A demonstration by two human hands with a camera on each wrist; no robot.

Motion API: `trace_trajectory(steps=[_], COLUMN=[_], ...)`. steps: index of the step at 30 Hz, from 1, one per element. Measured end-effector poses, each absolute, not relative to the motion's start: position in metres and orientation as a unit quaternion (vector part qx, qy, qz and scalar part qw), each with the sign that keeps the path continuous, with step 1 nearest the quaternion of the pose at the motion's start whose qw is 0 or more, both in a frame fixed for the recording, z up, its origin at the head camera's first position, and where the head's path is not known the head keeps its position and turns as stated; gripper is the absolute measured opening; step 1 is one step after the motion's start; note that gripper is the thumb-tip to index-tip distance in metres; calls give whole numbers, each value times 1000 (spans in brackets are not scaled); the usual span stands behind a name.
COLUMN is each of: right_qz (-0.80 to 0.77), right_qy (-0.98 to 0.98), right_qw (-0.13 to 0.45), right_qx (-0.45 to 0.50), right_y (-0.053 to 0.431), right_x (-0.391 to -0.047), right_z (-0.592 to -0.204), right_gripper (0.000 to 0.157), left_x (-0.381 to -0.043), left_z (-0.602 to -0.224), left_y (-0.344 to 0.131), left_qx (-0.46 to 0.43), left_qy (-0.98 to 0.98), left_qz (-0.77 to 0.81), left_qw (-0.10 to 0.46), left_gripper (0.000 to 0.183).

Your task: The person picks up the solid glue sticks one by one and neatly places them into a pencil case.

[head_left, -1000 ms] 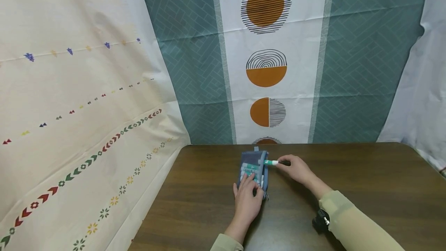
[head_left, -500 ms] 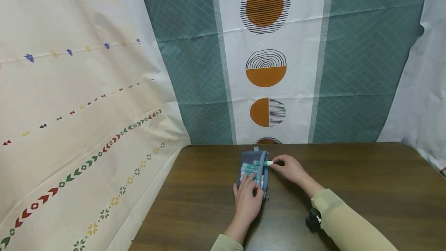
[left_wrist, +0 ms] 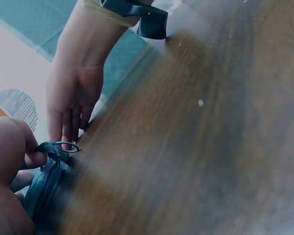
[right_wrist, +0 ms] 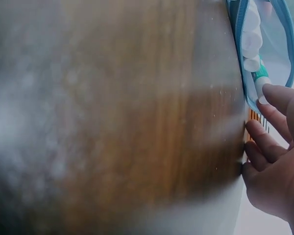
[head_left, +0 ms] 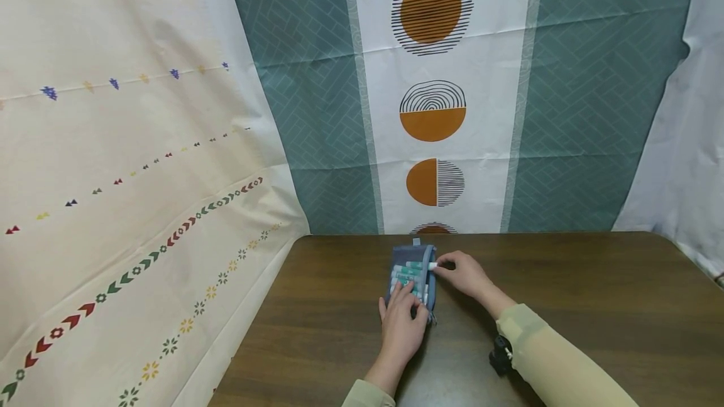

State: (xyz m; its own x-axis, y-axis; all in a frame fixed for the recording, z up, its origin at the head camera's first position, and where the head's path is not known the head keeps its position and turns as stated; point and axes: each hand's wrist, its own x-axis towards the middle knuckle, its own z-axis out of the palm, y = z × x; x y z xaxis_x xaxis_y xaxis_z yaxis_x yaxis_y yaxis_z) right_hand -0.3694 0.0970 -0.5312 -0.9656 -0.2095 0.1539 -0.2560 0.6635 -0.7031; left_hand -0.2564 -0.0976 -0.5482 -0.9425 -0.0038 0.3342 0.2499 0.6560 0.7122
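Note:
A blue see-through zip pouch (head_left: 400, 254) lies at the back of the table, its zipped side gaping to the right. Several green-and-white tubes (head_left: 405, 274) show through its face. My left hand (head_left: 403, 326) holds the pouch near its front end, fingertips on the face, thumb and forefinger pinching the zip edge. My right hand (head_left: 465, 274) pinches the white end of a tube with a green label (right_wrist: 260, 78). Most of that tube is inside the opening, beside other white tube ends (right_wrist: 251, 41). The left wrist view shows the zip pull ring (left_wrist: 67, 147) by the left fingers.
The brown wooden table (head_left: 317, 319) ends at the back against a green and white curtain (head_left: 452, 80) printed with orange circles. A cream patterned cloth (head_left: 141, 206) hangs along the left side. A black wrist camera (head_left: 500, 355) sits under the right sleeve.
My right hand has moved left, sliding the tube from mostly outside the pouch to nearly all inside it. The left hand and the pouch have stayed in place.

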Motion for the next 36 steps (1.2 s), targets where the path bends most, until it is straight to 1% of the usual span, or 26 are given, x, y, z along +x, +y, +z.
trace_trajectory(steps=[13,23,36], right_qz=[360,332,312], right_qy=[-924,-936,-941], right_qw=[33,26,35], right_qx=[122,113,127], right_y=[87,80,75], right_x=[-369,-374,-378], right_z=[-531,-534,-535], right_gripper=[33,30,30], left_x=[-256,-257,-258], left_z=[-550,-550,-549], left_y=[-98,-98,-97], left_qx=[-68,-69,-71], left_qy=[-897,-896,-897], left_qz=[-407,-410,-407], left_qw=[160,157,161], left_gripper=[21,22,22])
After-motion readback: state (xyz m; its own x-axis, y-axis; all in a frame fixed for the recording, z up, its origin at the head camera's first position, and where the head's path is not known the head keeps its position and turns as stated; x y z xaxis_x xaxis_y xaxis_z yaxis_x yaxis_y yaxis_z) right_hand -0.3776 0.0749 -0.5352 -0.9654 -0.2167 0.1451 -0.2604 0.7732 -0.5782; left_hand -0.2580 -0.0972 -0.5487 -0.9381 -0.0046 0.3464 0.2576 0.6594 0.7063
